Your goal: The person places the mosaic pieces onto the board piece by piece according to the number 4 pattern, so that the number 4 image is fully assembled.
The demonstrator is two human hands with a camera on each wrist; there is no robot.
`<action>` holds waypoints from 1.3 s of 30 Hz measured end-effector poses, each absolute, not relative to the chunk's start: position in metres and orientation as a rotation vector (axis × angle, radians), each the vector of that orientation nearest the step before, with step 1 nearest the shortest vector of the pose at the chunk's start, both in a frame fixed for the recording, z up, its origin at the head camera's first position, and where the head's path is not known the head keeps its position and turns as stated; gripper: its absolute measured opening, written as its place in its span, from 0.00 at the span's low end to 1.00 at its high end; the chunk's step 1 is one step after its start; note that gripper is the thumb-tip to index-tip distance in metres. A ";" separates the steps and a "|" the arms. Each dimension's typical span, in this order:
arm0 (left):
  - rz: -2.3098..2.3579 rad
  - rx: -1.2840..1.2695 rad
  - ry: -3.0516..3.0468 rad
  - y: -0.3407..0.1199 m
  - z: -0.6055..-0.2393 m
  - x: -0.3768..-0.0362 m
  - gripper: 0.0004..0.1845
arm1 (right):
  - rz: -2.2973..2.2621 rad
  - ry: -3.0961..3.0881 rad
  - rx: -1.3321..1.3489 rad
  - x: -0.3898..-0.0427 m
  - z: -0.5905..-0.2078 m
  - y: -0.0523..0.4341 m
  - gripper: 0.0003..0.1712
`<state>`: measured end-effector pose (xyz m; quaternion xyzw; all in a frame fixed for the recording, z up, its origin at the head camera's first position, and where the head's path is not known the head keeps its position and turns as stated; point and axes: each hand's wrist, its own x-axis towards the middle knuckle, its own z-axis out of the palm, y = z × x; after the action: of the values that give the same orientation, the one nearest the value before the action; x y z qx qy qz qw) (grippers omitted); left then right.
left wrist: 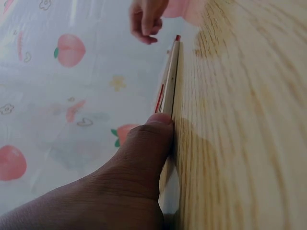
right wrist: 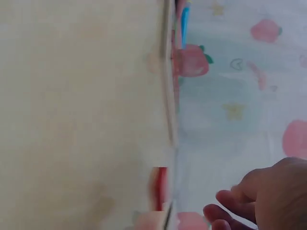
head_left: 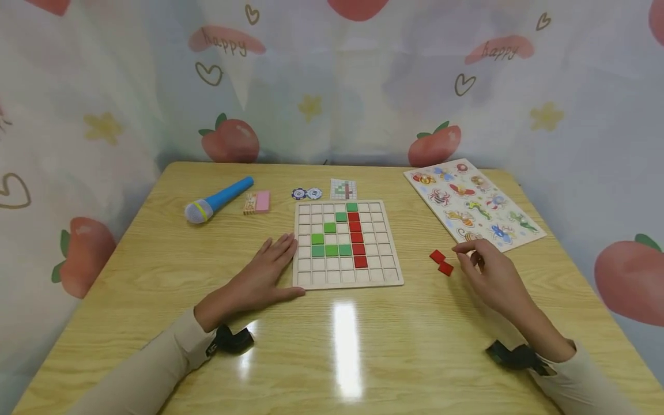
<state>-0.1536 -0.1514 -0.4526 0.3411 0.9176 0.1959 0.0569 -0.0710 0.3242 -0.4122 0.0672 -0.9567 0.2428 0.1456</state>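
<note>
While resting flat on the table (head_left: 155,323), left hand (head_left: 264,271) pressed with straight, relaxed fingers against the left edge of the grid board (head_left: 347,282), thumb along the near corner, nothing gripped. Confirmed in the left wrist view: thumb tip (left wrist: 160,120) touching the board edge (left wrist: 169,91).

Right hand (head_left: 490,274) held just above the table at 3 o'clock of the board, fingers loosely curled, fingertips (head_left: 459,249) drawn close together; whether anything is pinched cannot be told. Two red tiles (head_left: 441,263) lying on the table just beside those fingertips, at 9 o'clock of the hand, between hand and board, touching each other.

On the board: a column of red tiles (head_left: 357,239) with green tiles (head_left: 330,242) stepping off at its 9 o'clock side.

Farther out: pattern card (head_left: 343,188) at 12 o'clock of the board, two round chips (head_left: 306,193) just left of it, pink box (head_left: 257,203) and blue toy microphone (head_left: 218,199) toward 10 o'clock. Insect puzzle (head_left: 474,202) at 2 o'clock, near the right hand.
</note>
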 end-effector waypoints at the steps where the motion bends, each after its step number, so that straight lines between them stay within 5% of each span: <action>1: 0.597 1.035 2.779 -0.151 -0.453 -0.154 0.61 | 0.697 -2.768 0.182 -0.068 -0.415 0.325 0.09; 17: 0.606 1.011 2.765 -0.153 -0.451 -0.152 0.62 | 0.609 -2.848 0.227 -0.064 -0.433 0.319 0.11; 25: 0.610 1.015 2.768 -0.154 -0.448 -0.152 0.61 | 0.739 -2.605 0.722 -0.072 -0.404 0.283 0.21; 39: 0.609 1.002 2.762 -0.150 -0.450 -0.153 0.61 | 0.716 -2.876 1.060 -0.112 -0.412 0.199 0.06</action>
<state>-0.1527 -0.1503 -0.4503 0.3331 0.9182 0.2024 0.0704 -0.1124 0.1995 -0.4120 0.3367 -0.9137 0.2274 -0.0030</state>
